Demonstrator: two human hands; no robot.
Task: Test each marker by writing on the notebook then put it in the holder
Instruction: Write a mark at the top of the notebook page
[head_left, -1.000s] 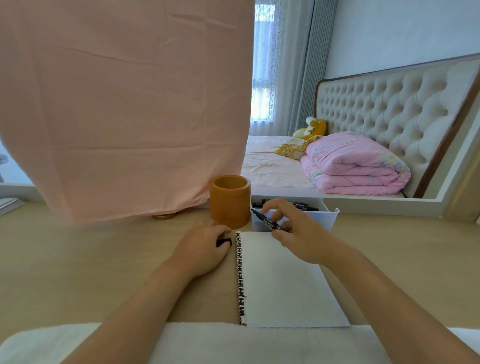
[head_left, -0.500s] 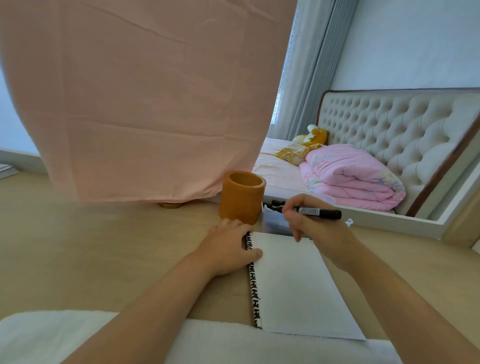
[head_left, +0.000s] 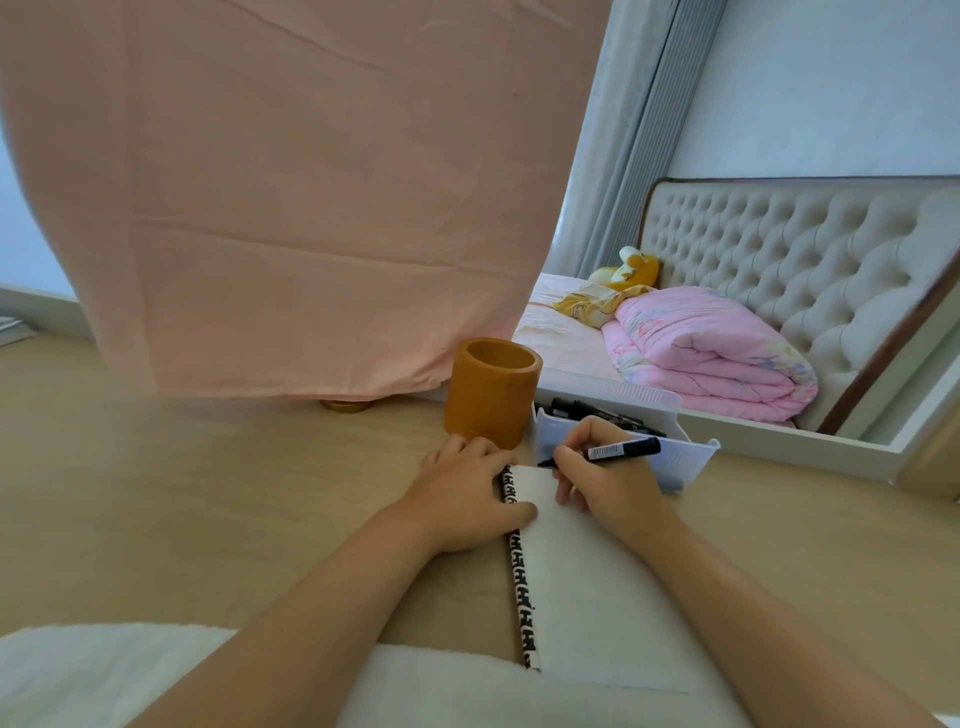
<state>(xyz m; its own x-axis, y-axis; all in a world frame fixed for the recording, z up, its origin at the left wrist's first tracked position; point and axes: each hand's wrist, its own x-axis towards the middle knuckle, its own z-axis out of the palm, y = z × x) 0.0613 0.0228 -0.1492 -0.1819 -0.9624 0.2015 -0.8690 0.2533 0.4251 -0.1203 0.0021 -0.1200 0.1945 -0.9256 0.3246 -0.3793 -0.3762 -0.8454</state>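
Note:
A white spiral notebook (head_left: 587, 582) lies open on the wooden desk (head_left: 208, 493). My left hand (head_left: 467, 499) rests palm down on its black-and-white binding, thumb on the page. My right hand (head_left: 608, 483) grips a black marker (head_left: 623, 449) with a white label; it lies nearly level, its thin tip pointing left at the page's top edge. An orange-brown cylindrical holder (head_left: 491, 395) stands just behind my left hand and looks empty. Right of it, a white tray (head_left: 685, 457) holds several more black markers (head_left: 597, 410).
A large pink cloth (head_left: 291, 208) hangs behind the desk on the left, with a small gold round object (head_left: 345, 405) under its hem. White fabric (head_left: 156, 675) covers the desk's near edge. A bed with a pink quilt (head_left: 711, 353) lies beyond.
My right hand has turned the marker level and lowered its tip to the top of the page. My left hand slid onto the notebook's binding; the small black piece it held earlier is out of sight.

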